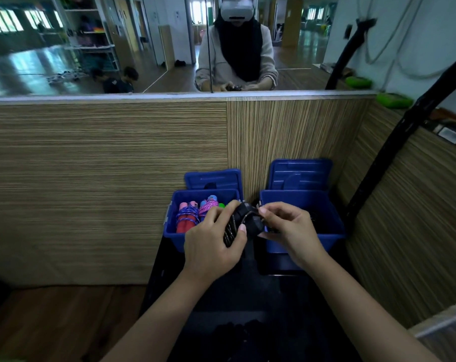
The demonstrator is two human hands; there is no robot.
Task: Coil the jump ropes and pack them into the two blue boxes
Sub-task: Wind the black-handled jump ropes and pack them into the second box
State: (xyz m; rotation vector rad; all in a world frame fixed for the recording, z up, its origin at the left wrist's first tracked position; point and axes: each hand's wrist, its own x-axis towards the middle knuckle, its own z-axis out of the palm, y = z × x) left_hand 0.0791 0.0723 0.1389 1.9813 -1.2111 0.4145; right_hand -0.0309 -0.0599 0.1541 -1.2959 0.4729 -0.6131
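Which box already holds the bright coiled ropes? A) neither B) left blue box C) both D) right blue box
B: the left blue box holds the red and pink-handled coiled ropes; the right blue box shows only dark contents behind the right hand.

A wood-grain panel wall (106, 184) fills the middle of the view and turns a corner at the right. Along its top edge runs a pale ledge (169, 96), and above that ledge a wide mirror (91, 48) shows a long room with a shiny floor and a metal shelving rack (91, 35) at the left. A green object (395, 100) sits on the ledge at its right end. Right of the panel wall a black slanted bar (404, 142) rises across the corner, with pale cords (404, 48) hanging on the white wall above. Below the panel wall at the left lies wooden floor (52, 322), and a dark stand (247, 296) stands against the panel wall's foot
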